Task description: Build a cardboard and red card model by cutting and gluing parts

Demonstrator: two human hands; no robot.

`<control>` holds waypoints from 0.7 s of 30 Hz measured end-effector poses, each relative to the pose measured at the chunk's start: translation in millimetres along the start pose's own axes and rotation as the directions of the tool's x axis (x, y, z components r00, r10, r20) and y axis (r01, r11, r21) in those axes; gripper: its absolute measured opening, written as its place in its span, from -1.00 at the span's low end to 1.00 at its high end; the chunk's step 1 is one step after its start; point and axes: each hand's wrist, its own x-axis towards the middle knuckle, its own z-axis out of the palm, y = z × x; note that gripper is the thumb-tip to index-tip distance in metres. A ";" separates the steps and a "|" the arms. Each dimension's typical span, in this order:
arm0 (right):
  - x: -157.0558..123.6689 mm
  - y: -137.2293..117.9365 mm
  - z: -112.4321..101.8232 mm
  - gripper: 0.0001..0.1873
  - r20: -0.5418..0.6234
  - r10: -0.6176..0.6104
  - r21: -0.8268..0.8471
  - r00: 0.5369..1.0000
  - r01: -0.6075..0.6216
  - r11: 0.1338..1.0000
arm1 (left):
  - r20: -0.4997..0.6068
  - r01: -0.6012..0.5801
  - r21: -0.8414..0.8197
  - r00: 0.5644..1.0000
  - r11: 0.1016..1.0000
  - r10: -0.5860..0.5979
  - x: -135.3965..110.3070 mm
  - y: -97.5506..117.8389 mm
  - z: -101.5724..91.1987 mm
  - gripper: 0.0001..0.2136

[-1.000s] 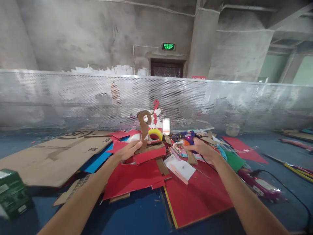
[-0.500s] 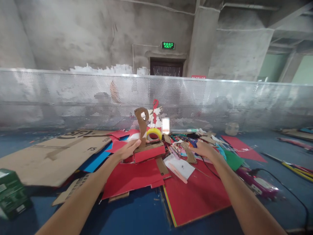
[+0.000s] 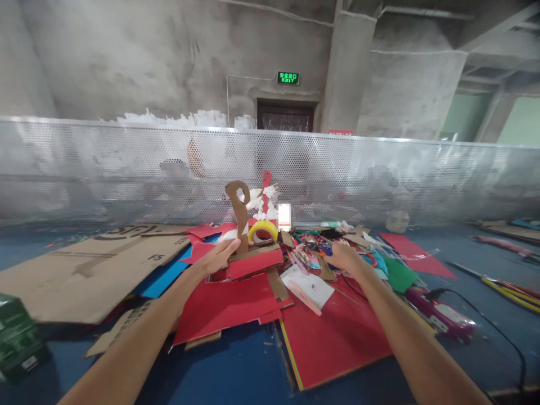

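Note:
My left hand [image 3: 223, 256] grips the foot of an upright brown cardboard cutout [image 3: 240, 211], curved like a bird's neck with a hole at its head. The cutout stands at the left end of a low cardboard box with a red side [image 3: 256, 264]. Behind the box, a yellow roll of tape [image 3: 263, 229] is partly hidden. My right hand [image 3: 343, 256] reaches into a heap of craft supplies [image 3: 306, 253], its fingers curled beside something dark blue. What those fingers hold is too small and blurred to make out. A black cord runs below this hand.
Red sheets [image 3: 337, 343] and a white paper [image 3: 310, 287] lie in front. Flat cardboard [image 3: 97, 275] covers the left, near a green box [image 3: 19, 337]. A purple power strip [image 3: 441, 318] with a cord lies right. A perforated metal screen [image 3: 105, 169] stands behind.
The cardboard cutout has shifted slightly left and up with my left hand. My right hand has moved a little left over the supplies. The whole view has shifted slightly.

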 end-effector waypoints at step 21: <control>-100.1 -139.3 -20.3 -0.71 -0.076 -0.938 0.428 0.339 0.861 0.276 | -0.055 0.008 0.084 0.998 0.996 -0.003 2.5 -11.3 -1.9 -0.49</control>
